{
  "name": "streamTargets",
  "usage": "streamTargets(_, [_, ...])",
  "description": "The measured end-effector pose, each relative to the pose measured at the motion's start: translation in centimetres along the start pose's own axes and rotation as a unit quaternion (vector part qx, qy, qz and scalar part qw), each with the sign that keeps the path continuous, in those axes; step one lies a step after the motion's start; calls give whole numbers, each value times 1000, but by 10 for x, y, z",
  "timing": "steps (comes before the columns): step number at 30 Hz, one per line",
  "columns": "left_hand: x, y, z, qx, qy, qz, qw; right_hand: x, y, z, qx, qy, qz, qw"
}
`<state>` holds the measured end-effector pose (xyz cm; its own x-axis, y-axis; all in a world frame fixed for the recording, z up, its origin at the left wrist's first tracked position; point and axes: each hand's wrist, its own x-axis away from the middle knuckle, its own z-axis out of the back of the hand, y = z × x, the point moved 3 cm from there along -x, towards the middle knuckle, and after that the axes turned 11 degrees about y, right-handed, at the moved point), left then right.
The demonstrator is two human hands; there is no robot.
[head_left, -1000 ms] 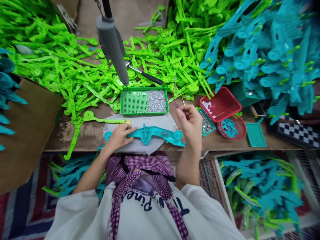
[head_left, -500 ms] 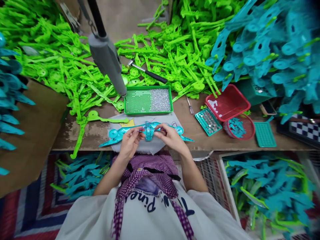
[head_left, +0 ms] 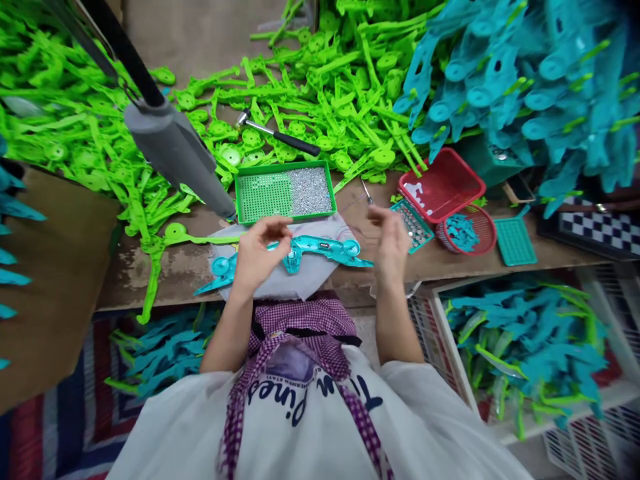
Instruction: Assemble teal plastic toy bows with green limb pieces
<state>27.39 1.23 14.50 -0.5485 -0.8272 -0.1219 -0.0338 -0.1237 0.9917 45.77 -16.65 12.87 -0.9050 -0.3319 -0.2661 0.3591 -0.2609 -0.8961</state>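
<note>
A blue translucent plastic shell part [head_left: 325, 247] lies lengthwise on a pale cloth [head_left: 305, 283] at the table's front edge. Over its left half is my left hand [head_left: 260, 257], with fingers curled toward the thumb; whatever they may hold is hidden. My right hand [head_left: 393, 243] is raised to the right of the part, close to a small teal tray of round metal pieces [head_left: 414, 227]. Motion smears its fingers, so I cannot see whether they grip anything. A green perforated tray [head_left: 263, 220] with small silver pieces sits just behind the cloth.
Behind lie a hammer [head_left: 280, 137], a screwdriver [head_left: 367, 192] and heaped green plastic parts [head_left: 300, 93]. A grey hanging tool [head_left: 175, 147] reaches down at left. Rightward are a red bin [head_left: 445, 183], a red basket [head_left: 487, 230], a teal tray [head_left: 515, 241] and stacked blue parts [head_left: 480, 87].
My hands were together over the middle of the blue part with thin reddish wires between their fingers. Now the right hand has moved right, away from it; the left stays over the part.
</note>
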Motion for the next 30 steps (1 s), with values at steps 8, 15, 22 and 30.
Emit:
streamTargets(8, [-56,65,15,-50,85,-266,959,-33,64,75,84,223,-40,970])
streamTargets(15, [-40,98,67,-258,32,-323,910,-47,90,62,-50,94,-199,974])
streamTargets(22, [-70,101,75,-271,38,-403,873,-69,7,40,-167,17,-129,977])
streamTargets(30, [-48,75,94,-234,149,-341,898,-63,20,63,-103,66,-133,984])
